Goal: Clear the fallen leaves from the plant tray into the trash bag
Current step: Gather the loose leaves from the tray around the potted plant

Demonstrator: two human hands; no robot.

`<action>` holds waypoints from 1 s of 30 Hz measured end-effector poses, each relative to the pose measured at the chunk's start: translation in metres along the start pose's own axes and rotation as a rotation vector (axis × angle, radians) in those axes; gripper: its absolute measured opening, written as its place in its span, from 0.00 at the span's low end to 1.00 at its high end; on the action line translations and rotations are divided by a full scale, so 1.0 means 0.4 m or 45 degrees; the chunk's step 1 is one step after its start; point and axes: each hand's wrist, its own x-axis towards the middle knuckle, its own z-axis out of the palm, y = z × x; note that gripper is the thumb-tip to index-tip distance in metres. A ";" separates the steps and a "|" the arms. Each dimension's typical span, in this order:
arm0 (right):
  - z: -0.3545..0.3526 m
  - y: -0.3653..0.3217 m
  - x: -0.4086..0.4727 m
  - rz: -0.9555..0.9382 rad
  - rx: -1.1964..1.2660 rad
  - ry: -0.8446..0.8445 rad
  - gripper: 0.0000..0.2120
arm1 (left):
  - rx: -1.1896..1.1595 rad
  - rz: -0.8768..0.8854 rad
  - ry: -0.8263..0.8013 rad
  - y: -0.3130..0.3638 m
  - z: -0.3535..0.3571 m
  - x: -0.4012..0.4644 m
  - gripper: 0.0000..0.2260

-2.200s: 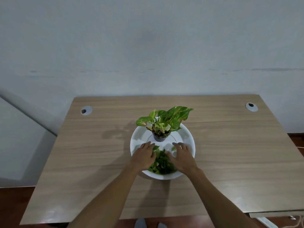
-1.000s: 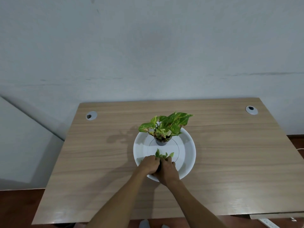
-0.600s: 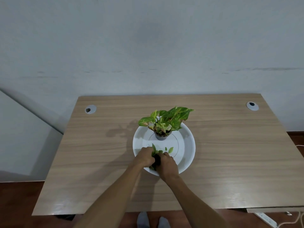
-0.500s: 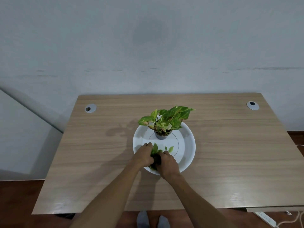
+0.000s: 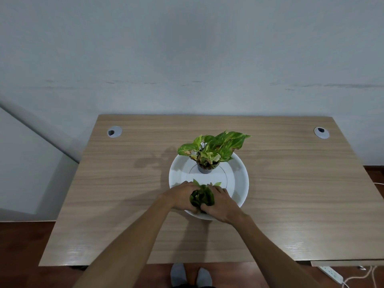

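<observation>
Hands meet over the near half of the round white plastic plant tray [image 5: 239, 179], which sits around the middle of the light wood-grain bench [image 5: 116, 194]. The left hand [image 5: 182, 196] and the right hand [image 5: 221, 201] are cupped toward each other, fingers curled, and between them they clamp a bunch of loose green fallen leaves [image 5: 202, 197]. A few leaf tips stick up above the fingers on the far side of the bunch. Both hands rest over the tray's near rim, so that edge is partly hidden.

On the far half of the tray stands a small dark pot [image 5: 205, 169] holding a green and yellow variegated plant [image 5: 214, 148], upright, its leaves spreading past the tray's far rim. The pot is apart from the hands.

Two round grey cable grommets are set into the bench, one at the far left corner [image 5: 114, 132] and one at the far right [image 5: 321, 133]. A white power strip [image 5: 331, 271] lies on the reddish-brown floor at lower right. No trash bag is in view.
</observation>
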 end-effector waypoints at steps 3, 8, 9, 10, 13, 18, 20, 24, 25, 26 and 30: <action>0.033 -0.003 -0.007 -0.048 -0.059 0.054 0.39 | -0.014 0.019 0.039 -0.005 -0.001 0.001 0.26; 0.061 -0.018 0.001 -0.038 -0.087 0.088 0.33 | 0.092 -0.029 0.015 -0.007 0.006 0.011 0.26; 0.063 -0.021 0.002 -0.036 -0.065 0.092 0.31 | 0.105 -0.041 0.019 -0.008 0.011 0.012 0.26; 0.065 -0.024 0.003 -0.039 -0.039 0.098 0.28 | 0.113 -0.055 0.027 -0.009 0.016 0.013 0.26; 0.070 -0.030 0.006 -0.052 0.029 0.134 0.21 | 0.119 -0.082 0.070 -0.015 0.029 0.013 0.23; 0.058 -0.042 0.015 -0.034 0.069 0.115 0.16 | -0.009 -0.146 0.158 -0.015 0.035 0.010 0.17; 0.053 -0.044 0.019 -0.037 0.082 0.107 0.18 | -0.062 -0.169 0.197 -0.013 0.038 0.008 0.17; 0.053 -0.048 0.022 -0.076 0.043 0.078 0.16 | -0.045 -0.149 0.204 -0.008 0.044 0.000 0.18; 0.050 -0.045 0.023 -0.097 0.028 0.052 0.13 | -0.031 -0.138 0.189 -0.009 0.042 -0.003 0.19; 0.045 -0.041 0.023 -0.111 0.025 0.026 0.11 | -0.014 -0.132 0.179 -0.011 0.035 -0.007 0.20; 0.015 -0.004 0.023 -0.111 0.004 0.078 0.18 | 0.082 -0.095 0.240 -0.028 0.004 -0.024 0.28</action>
